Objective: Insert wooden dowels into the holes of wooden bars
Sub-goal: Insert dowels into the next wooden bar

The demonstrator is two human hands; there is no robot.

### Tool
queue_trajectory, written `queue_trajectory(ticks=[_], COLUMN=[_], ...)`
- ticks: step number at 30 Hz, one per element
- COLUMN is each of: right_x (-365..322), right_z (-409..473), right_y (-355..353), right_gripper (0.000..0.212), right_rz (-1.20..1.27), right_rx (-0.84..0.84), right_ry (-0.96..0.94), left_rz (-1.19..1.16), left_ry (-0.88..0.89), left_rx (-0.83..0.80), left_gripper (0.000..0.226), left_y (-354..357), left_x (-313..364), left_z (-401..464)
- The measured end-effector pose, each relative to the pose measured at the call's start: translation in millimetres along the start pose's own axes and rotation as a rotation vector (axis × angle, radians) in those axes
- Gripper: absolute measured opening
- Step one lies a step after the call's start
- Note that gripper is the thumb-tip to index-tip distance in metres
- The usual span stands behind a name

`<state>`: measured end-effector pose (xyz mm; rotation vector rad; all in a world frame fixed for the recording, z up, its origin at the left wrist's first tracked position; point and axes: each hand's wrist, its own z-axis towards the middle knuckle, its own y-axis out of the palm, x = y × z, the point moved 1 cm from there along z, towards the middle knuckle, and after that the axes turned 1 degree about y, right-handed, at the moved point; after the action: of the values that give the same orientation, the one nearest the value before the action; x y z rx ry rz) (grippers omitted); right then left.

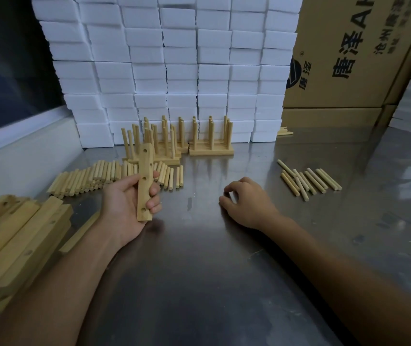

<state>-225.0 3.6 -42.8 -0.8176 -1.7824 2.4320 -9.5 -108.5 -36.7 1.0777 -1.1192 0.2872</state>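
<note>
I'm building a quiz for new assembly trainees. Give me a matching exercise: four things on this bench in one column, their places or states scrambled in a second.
Things:
1. wooden bar
2. right hand
3. finished bars
4. loose bars

States:
A. piled at the table's left edge
B. standing with dowels upright, by the foam blocks
C. gripped in the left hand, holes empty
D. resting on the table, holding nothing

Pairs: 1-C, 2-D, 3-B, 4-A

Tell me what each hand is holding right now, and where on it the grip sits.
The left hand grips a wooden bar around its lower half, holes empty. The right hand holds nothing; its curled fingers rest on the table.
</note>
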Motion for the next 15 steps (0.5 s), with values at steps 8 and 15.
queue_trajectory(ticks=[8,15], right_x=[-21.2,-62.7], right_z=[23.0,57.1], right_y=[2.3,35.0], right_gripper=[0.035,0.051], right_rz=[0.013,0.249], right_rx=[-0.040,-0.013], right_ry=[0.010,-0.006], left_rz=[0.139,0.158], left_ry=[0.002,0.005], left_rx=[0.039,0.060], left_gripper=[0.031,0.030], left_y=[7.5,11.8], left_x=[-2.4,-2.3], left_z=[0.4,-2.2])
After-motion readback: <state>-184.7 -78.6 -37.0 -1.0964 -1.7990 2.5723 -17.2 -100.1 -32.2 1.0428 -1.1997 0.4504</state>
